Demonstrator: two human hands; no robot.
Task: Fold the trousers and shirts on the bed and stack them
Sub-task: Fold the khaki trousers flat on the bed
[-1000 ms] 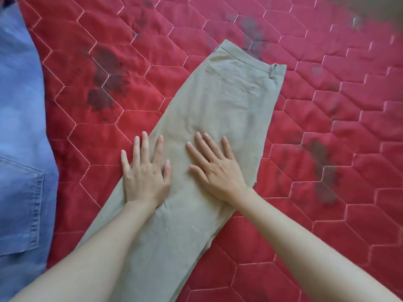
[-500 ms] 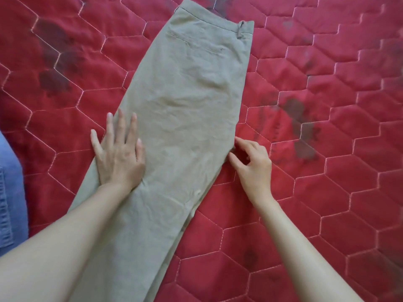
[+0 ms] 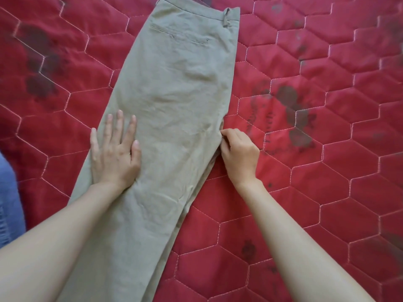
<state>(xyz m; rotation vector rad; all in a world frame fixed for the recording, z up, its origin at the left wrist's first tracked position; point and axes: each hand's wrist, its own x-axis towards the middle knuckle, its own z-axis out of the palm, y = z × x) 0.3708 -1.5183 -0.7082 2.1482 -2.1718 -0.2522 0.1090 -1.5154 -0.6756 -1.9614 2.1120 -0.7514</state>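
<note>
One pair of khaki trousers (image 3: 174,101), creased and folded leg on leg, lies lengthwise on the red quilted bed (image 3: 327,171), waistband far, legs running near-left, left hand (image 3: 113,153) flat with fingers spread on its left edge, right hand (image 3: 238,155) pinching its right edge.

Khaki trousers (image 3: 174,88); red quilt (image 3: 327,171), pale hexagon stitching, dark blotches; blue denim (image 3: 8,199) at left edge.

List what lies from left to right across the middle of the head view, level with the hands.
Blue garment → bare red quilt → left hand, flat on the trousers → beige trousers → right hand, pinching the trousers' right edge → more red quilt.
</note>
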